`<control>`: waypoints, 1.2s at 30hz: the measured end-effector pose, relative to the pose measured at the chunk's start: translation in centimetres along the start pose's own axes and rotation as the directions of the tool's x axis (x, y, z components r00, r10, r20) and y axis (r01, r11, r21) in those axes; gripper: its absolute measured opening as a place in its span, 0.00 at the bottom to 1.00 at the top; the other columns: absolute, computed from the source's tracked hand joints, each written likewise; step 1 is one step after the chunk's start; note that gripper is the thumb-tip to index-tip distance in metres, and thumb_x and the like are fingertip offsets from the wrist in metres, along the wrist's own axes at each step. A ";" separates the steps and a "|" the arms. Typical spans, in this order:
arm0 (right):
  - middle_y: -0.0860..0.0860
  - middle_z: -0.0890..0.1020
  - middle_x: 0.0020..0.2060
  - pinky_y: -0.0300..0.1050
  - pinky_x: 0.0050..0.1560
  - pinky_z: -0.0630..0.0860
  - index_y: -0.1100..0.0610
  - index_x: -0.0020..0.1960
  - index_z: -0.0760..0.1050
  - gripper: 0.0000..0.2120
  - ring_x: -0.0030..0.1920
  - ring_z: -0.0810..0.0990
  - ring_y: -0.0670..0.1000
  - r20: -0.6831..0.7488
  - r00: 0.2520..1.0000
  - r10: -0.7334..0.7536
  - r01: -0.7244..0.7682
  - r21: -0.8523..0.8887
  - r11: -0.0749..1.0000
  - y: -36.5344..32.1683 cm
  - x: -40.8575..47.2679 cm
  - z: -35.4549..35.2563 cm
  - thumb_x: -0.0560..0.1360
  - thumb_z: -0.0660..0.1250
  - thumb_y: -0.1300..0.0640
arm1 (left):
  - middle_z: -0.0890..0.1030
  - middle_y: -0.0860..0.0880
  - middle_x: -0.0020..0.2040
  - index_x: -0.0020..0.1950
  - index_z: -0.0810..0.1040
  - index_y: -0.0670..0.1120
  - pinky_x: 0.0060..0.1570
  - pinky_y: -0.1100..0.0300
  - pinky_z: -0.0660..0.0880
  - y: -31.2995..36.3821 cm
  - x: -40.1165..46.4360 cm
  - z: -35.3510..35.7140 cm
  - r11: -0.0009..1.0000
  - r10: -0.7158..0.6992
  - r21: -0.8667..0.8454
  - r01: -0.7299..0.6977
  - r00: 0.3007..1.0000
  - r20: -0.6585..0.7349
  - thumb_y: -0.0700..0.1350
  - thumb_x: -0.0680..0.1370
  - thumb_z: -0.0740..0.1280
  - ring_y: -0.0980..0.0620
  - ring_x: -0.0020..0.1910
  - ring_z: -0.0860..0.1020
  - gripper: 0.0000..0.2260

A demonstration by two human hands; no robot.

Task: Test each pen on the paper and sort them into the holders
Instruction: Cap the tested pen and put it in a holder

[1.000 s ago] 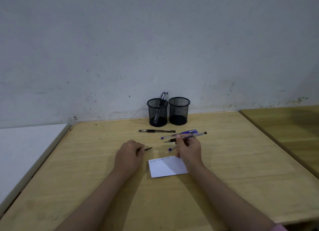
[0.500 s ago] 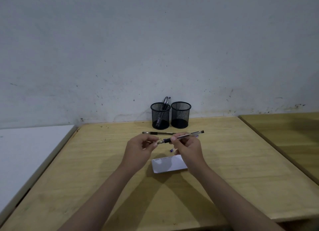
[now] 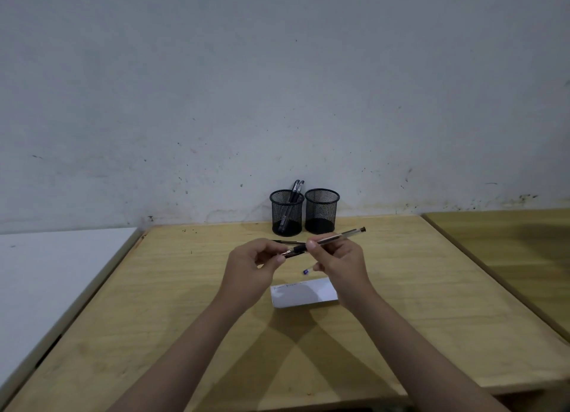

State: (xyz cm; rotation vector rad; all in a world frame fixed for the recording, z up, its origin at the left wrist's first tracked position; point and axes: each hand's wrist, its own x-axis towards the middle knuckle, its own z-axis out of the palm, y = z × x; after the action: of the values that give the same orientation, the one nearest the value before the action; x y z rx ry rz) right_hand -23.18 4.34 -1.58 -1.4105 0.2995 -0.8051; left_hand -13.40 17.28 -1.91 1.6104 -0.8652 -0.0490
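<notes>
The pen (image 3: 327, 241) is held in the air above the wooden table (image 3: 185, 303), its long axis running from lower left to upper right, the writing tip toward the left hand (image 3: 251, 265) and the dark end cap up at the right, tilted slightly upward. The right hand (image 3: 339, 260) is clamped on the barrel near the black grip, thumb on top. The left hand's fingers are pinched together at the tip end (whether they hold a cap there is too small to tell). Just below the hands lies the white paper (image 3: 303, 292), with faint scribbles along its far edge. A blue-tipped pen (image 3: 307, 270) peeks out between the right hand and the paper, mostly hidden. Another dark pen (image 3: 288, 242) lies on the table behind the left hand, partly covered. Against the wall stand two black mesh holders side by side: the left holder (image 3: 287, 213) has two pens leaning in it; the right holder (image 3: 321, 210) shows none.
</notes>
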 end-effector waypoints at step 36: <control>0.55 0.75 0.37 0.47 0.38 0.73 0.51 0.73 0.59 0.32 0.35 0.74 0.53 0.437 0.843 -0.312 0.536 -0.638 0.553 -2.9 8.9 -1.1 0.74 0.66 0.66 | 0.81 0.52 0.45 0.55 0.77 0.45 0.40 0.73 0.73 -1.6 5.5 -0.6 0.980 0.051 0.200 -0.026 0.991 -0.123 0.40 0.74 0.67 0.59 0.44 0.78 0.10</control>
State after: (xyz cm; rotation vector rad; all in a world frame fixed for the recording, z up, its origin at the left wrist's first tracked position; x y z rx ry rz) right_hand -18.51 -2.14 3.37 -2.4379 0.0402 -0.9084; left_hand -8.32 14.70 -0.80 1.7608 -0.8214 0.1707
